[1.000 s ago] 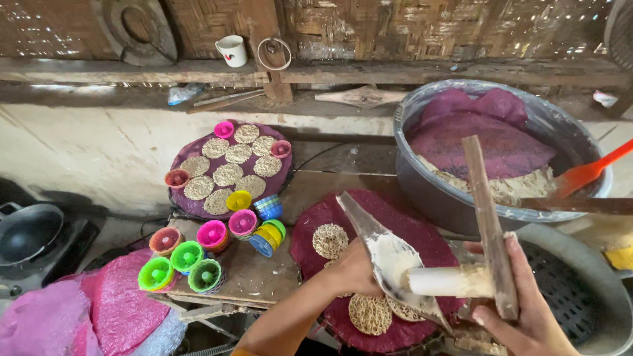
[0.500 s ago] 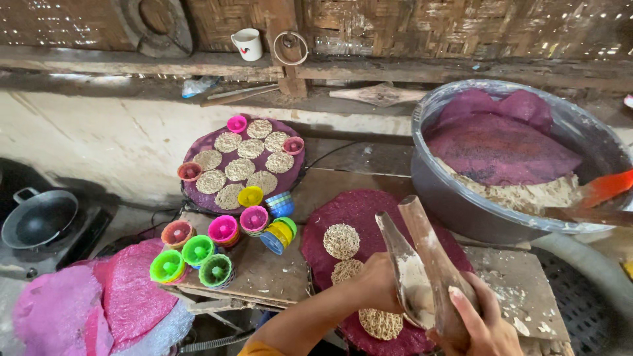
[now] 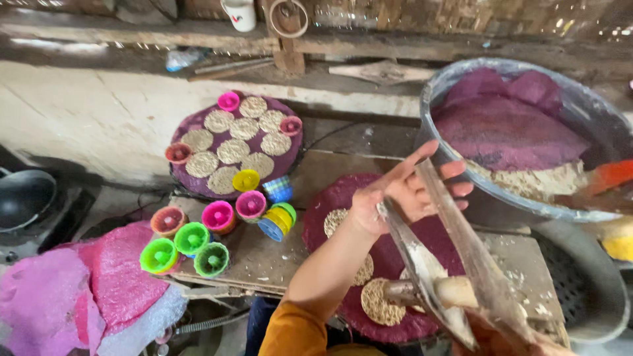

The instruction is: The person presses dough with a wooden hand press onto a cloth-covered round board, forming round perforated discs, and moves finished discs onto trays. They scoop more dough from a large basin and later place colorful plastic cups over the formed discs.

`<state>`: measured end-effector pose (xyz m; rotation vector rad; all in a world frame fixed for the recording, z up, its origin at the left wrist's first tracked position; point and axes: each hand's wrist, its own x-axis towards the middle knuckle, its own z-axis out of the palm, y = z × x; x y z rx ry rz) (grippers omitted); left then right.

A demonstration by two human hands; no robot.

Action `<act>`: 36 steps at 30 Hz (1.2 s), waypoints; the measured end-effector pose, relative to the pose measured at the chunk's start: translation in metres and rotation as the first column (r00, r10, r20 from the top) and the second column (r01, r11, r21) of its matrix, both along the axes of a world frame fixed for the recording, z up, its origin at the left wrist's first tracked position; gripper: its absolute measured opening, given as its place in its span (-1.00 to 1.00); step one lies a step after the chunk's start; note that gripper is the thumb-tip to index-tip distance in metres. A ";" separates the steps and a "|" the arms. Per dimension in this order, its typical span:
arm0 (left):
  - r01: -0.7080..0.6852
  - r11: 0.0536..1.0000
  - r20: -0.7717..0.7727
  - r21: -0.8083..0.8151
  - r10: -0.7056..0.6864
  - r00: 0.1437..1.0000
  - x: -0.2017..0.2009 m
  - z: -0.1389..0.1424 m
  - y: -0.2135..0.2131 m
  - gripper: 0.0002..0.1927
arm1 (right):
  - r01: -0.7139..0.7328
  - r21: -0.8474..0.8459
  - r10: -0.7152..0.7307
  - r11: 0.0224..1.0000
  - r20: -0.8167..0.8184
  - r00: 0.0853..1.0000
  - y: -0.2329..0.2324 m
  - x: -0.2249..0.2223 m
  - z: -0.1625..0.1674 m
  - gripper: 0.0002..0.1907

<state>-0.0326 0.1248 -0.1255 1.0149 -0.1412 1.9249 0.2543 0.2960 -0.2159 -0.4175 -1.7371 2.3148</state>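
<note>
My left hand (image 3: 395,196) reaches up from an orange sleeve and rests with fingers spread on the upper ends of a wooden press (image 3: 455,270), made of two long flour-dusted blades with a pale cylinder between them. My right hand (image 3: 521,341) shows only at the bottom edge and grips the press's lower end. The press hangs tilted over a round tray covered in purple cloth (image 3: 432,240). On this cloth lie a few round, pale patterned cakes (image 3: 379,301).
A second purple tray (image 3: 290,161) behind holds several cakes and small cups. Colourful plastic moulds (image 3: 191,238) stand on the wooden board. A big metal basin (image 3: 461,204) with purple cloth and crumbly mix sits right, an orange spatula (image 3: 610,175) in it. Pink cloth (image 3: 66,290) and a black pan (image 3: 23,198) lie left.
My left hand has slid from the middle of the press up to the tips of its blades. The blades have swung closer together and the view has moved nearer.
</note>
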 end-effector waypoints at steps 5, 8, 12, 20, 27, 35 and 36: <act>-0.067 0.995 0.061 0.077 0.062 0.996 -0.009 -0.029 0.050 -0.35 | 0.012 -0.138 0.008 0.990 0.141 0.990 0.052 0.013 0.030 -0.19; -0.091 0.992 0.326 -0.092 0.116 0.938 -0.022 -0.061 0.072 -0.30 | -0.108 -0.173 0.169 0.979 0.391 0.905 0.070 0.007 0.055 -0.24; -0.135 0.972 0.406 -0.193 0.204 0.891 -0.031 -0.090 0.077 -0.33 | -0.078 -0.035 0.079 0.996 0.722 0.688 0.077 -0.003 0.066 -0.28; -0.139 0.921 0.441 -0.364 0.302 0.845 -0.034 -0.091 0.057 -0.41 | -0.063 0.010 0.046 0.998 0.579 0.814 0.074 0.008 0.036 -0.31; -0.089 0.944 0.438 -0.317 0.229 0.869 -0.040 -0.084 0.072 -0.45 | 0.052 -0.114 0.035 0.992 0.654 0.756 0.074 -0.017 0.023 -0.30; 0.000 0.967 0.447 -0.254 0.118 0.887 -0.017 -0.090 0.097 -0.32 | -0.006 -0.074 0.058 0.997 0.734 0.677 0.100 0.015 0.018 -0.35; 0.012 0.968 0.451 -0.250 0.105 0.886 -0.014 -0.090 0.094 -0.30 | 0.024 -0.044 0.021 0.999 0.800 0.600 0.101 0.019 0.017 -0.35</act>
